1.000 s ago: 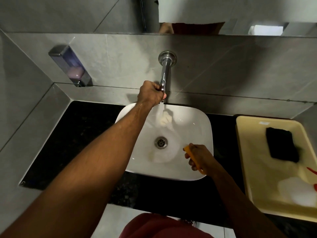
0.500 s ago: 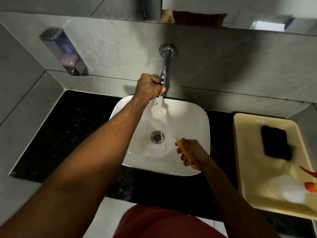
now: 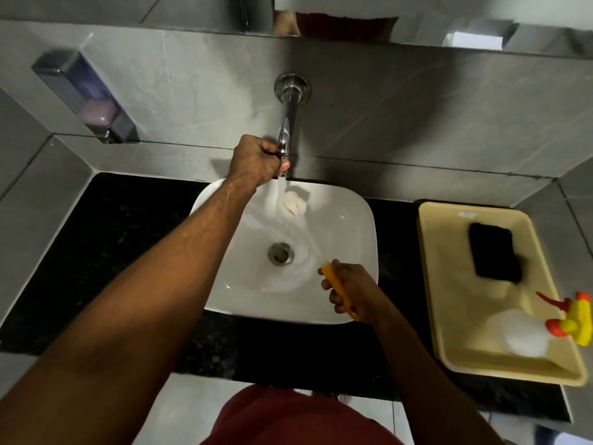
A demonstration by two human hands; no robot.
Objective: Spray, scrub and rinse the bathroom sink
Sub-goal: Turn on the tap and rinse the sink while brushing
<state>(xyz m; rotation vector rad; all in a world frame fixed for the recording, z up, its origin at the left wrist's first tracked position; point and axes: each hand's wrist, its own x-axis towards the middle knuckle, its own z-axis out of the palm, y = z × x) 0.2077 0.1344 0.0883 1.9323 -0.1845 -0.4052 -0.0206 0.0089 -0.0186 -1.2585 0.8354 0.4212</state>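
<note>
Both hands are busy: the left hand (image 3: pixel 256 162) is clenched around the end of the tap (image 3: pixel 286 123), water pouring into the white sink (image 3: pixel 353 220), while the right hand (image 3: pixel 349 290) grips an orange brush (image 3: pixel 333 279) over the sink's right edge.

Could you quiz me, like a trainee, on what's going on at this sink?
1. True or false: water is running from the tap into the sink.
2. Which hand holds the orange brush? A) left B) right C) neither
3. Fill in: the black sponge and the spray bottle lie in the yellow ____.

Key
1. True; the left hand grips the tap.
2. B, the right hand.
3. tray.
</note>
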